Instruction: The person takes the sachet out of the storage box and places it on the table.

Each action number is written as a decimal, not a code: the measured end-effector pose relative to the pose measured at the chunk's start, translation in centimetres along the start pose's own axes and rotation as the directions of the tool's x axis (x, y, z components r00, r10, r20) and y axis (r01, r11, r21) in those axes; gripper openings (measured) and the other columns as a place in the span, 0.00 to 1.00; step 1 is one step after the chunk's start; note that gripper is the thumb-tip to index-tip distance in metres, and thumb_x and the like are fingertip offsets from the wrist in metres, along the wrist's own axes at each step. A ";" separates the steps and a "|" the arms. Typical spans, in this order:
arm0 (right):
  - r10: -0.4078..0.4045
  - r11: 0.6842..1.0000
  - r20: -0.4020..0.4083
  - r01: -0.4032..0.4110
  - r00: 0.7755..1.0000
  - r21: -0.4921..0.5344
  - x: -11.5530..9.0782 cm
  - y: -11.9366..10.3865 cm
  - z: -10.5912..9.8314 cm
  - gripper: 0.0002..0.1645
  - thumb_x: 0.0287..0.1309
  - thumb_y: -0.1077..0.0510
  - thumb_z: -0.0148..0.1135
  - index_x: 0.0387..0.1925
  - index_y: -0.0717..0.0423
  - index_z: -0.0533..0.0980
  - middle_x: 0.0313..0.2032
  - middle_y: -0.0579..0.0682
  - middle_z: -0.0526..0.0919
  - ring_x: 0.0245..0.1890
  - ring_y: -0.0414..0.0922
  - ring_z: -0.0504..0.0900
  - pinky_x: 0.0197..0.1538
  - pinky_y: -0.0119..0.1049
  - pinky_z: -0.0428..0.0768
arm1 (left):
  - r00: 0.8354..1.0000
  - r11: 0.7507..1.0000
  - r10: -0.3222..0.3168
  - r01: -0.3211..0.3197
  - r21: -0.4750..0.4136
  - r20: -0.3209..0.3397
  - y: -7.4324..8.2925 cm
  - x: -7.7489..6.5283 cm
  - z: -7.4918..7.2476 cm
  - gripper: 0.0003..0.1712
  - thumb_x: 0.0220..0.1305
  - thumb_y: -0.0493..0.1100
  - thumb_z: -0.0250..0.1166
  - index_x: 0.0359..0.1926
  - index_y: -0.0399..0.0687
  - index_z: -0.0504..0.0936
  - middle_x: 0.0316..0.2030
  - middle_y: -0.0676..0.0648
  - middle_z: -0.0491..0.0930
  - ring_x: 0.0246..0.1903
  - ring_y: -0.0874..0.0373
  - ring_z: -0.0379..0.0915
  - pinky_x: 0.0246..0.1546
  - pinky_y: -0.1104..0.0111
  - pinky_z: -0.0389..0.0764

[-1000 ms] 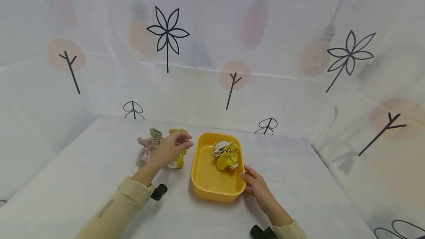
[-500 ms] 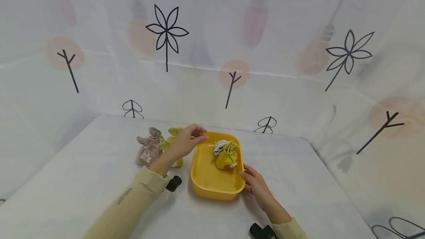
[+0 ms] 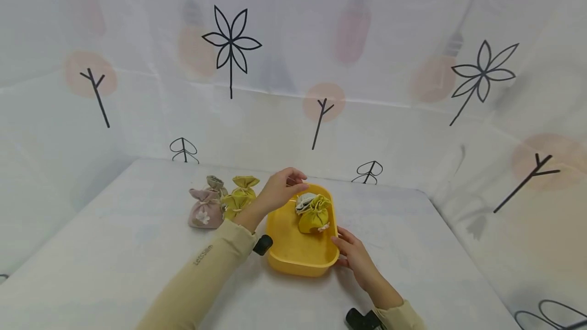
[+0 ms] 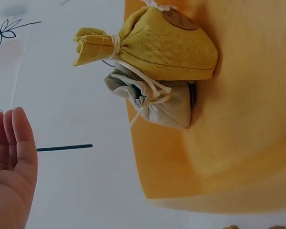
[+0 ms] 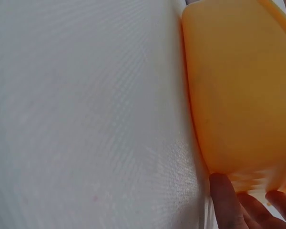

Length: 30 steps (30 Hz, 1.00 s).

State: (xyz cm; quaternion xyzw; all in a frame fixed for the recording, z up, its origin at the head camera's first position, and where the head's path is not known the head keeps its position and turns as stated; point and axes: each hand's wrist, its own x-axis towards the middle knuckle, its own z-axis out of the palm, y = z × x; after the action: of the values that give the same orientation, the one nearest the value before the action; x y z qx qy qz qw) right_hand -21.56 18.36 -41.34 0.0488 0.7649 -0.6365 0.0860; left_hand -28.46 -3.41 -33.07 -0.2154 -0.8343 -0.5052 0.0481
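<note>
A yellow plastic bin [image 3: 293, 251] stands on the white table, with a yellow-green drawstring pouch [image 3: 313, 220] and a pale grey drawstring pouch [image 4: 167, 109] inside it. Above its far left part hovers my left hand [image 3: 281, 190], fingers loosely bent and holding nothing. The left wrist view shows that hand apart from both pouches. My right hand [image 3: 357, 258] touches the outside of the bin's right wall; fingertips [image 5: 224, 188] meet the plastic in the right wrist view.
Left of the bin stand a pink drawstring pouch [image 3: 205, 212] with a white flower, another yellow-green pouch [image 3: 239, 198] and a grey-green pouch [image 3: 214, 182], partly hidden. A printed white curtain [image 3: 275, 126] encloses the table's back and sides.
My left hand has moved right, from beside the standing pouches to over the bin, uncovering the yellow-green pouch there. The right hand and the bin have stayed put.
</note>
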 end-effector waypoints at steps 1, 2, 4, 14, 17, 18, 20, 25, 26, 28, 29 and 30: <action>0.000 1.000 -0.001 0.000 1.000 0.000 0.0 0.0 0.0 0.30 0.66 0.55 0.49 0.66 0.63 0.60 0.60 0.65 0.67 0.48 0.52 0.76 0.42 0.40 0.80 | 1.000 1.000 -0.004 0.004 0.000 0.003 0.0 0.2 0.3 0.14 0.62 0.47 0.62 0.46 0.46 0.77 0.38 0.51 0.76 0.41 0.57 0.73 0.42 0.67 0.76; 0.000 1.000 -0.002 0.000 1.000 -0.003 0.0 -0.1 0.0 0.30 0.66 0.55 0.49 0.66 0.63 0.60 0.60 0.65 0.67 0.48 0.52 0.76 0.42 0.40 0.80 | 1.000 1.000 -0.005 0.005 0.000 0.007 -0.1 0.5 0.5 0.14 0.63 0.48 0.62 0.46 0.46 0.76 0.38 0.51 0.76 0.41 0.57 0.73 0.41 0.67 0.76; 0.000 1.000 -0.007 0.000 1.000 -0.003 -0.1 -0.1 -0.1 0.30 0.66 0.55 0.49 0.65 0.63 0.60 0.59 0.65 0.67 0.47 0.51 0.77 0.42 0.40 0.80 | 1.000 1.000 -0.013 0.013 -0.002 0.017 -0.1 0.9 1.0 0.15 0.63 0.48 0.62 0.47 0.46 0.76 0.38 0.51 0.76 0.40 0.57 0.73 0.41 0.67 0.76; 0.001 1.000 0.001 -0.001 1.000 -0.008 -0.1 -0.1 0.0 0.30 0.66 0.54 0.50 0.65 0.63 0.61 0.60 0.64 0.67 0.48 0.52 0.76 0.43 0.41 0.80 | 0.991 0.995 -0.099 0.098 0.017 0.088 -0.2 2.3 3.4 0.17 0.61 0.49 0.64 0.48 0.47 0.78 0.40 0.50 0.75 0.41 0.57 0.72 0.41 0.67 0.76; 0.001 1.000 -0.002 -0.001 1.000 -0.013 -0.1 -0.1 0.0 0.30 0.66 0.54 0.49 0.65 0.63 0.61 0.59 0.65 0.68 0.48 0.53 0.76 0.43 0.42 0.80 | 0.984 0.992 -0.121 0.117 0.035 0.133 -0.5 2.5 3.8 0.19 0.59 0.49 0.66 0.48 0.46 0.78 0.41 0.50 0.75 0.40 0.57 0.72 0.40 0.67 0.76; 0.002 1.000 -0.004 -0.003 1.000 -0.014 -0.1 -0.1 0.0 0.30 0.66 0.54 0.49 0.65 0.63 0.61 0.59 0.65 0.68 0.48 0.53 0.76 0.43 0.42 0.80 | 0.981 0.992 -0.123 0.117 0.052 0.147 -0.6 2.6 4.0 0.19 0.58 0.49 0.67 0.48 0.45 0.78 0.41 0.50 0.75 0.40 0.57 0.72 0.40 0.67 0.75; 0.004 1.000 -0.006 -0.005 1.000 -0.018 -0.1 -0.1 0.0 0.30 0.66 0.54 0.49 0.65 0.63 0.61 0.59 0.65 0.68 0.48 0.53 0.76 0.43 0.42 0.80 | 0.976 0.989 -0.139 0.126 0.082 0.167 -0.8 2.5 4.2 0.20 0.55 0.48 0.69 0.47 0.46 0.78 0.42 0.50 0.75 0.41 0.57 0.72 0.40 0.67 0.76; 0.008 1.000 -0.004 -0.008 1.000 -0.015 0.0 -0.1 0.0 0.30 0.66 0.55 0.49 0.65 0.63 0.60 0.60 0.65 0.67 0.48 0.53 0.76 0.43 0.42 0.80 | 0.977 0.986 -0.140 0.122 0.112 0.163 -1.1 2.2 4.8 0.20 0.51 0.43 0.72 0.45 0.46 0.78 0.41 0.50 0.75 0.42 0.56 0.72 0.40 0.68 0.75; 0.008 1.000 -0.004 -0.008 1.000 -0.014 0.0 -0.1 0.0 0.30 0.66 0.54 0.49 0.65 0.63 0.60 0.60 0.65 0.67 0.48 0.53 0.76 0.43 0.42 0.80 | 0.977 0.986 -0.141 0.126 0.106 0.157 -1.2 2.2 4.8 0.20 0.51 0.42 0.73 0.45 0.46 0.78 0.40 0.50 0.75 0.41 0.55 0.72 0.40 0.67 0.75; 0.011 1.000 -0.004 -0.011 1.000 -0.009 0.1 -0.1 0.0 0.30 0.66 0.54 0.49 0.65 0.63 0.60 0.60 0.65 0.67 0.48 0.52 0.76 0.43 0.41 0.80 | 0.977 0.986 -0.151 0.138 0.092 0.149 -1.2 2.2 4.8 0.19 0.50 0.40 0.72 0.44 0.46 0.78 0.37 0.50 0.74 0.39 0.56 0.72 0.39 0.67 0.75; 0.011 1.000 -0.005 -0.011 1.000 -0.008 0.1 -0.1 0.0 0.30 0.66 0.54 0.49 0.65 0.63 0.61 0.60 0.65 0.67 0.48 0.52 0.77 0.43 0.41 0.80 | 0.977 0.985 -0.156 0.144 0.090 0.145 -1.1 2.2 4.8 0.18 0.50 0.39 0.72 0.43 0.46 0.79 0.36 0.51 0.74 0.39 0.56 0.71 0.38 0.67 0.75; 0.011 1.000 -0.005 -0.011 1.000 -0.005 0.1 -0.1 0.0 0.30 0.66 0.54 0.50 0.65 0.63 0.61 0.60 0.65 0.67 0.48 0.52 0.77 0.43 0.41 0.80 | 0.977 0.986 -0.156 0.144 0.089 0.143 -1.1 2.2 4.8 0.17 0.50 0.38 0.72 0.42 0.46 0.79 0.35 0.51 0.74 0.38 0.56 0.71 0.37 0.67 0.75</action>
State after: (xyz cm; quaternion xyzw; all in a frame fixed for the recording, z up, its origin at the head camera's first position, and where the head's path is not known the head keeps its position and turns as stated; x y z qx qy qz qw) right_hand -21.63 18.30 -41.22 0.0544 0.7666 -0.6338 0.0875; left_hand -30.23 1.00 -35.60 -0.1869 -0.8684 -0.4571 -0.0444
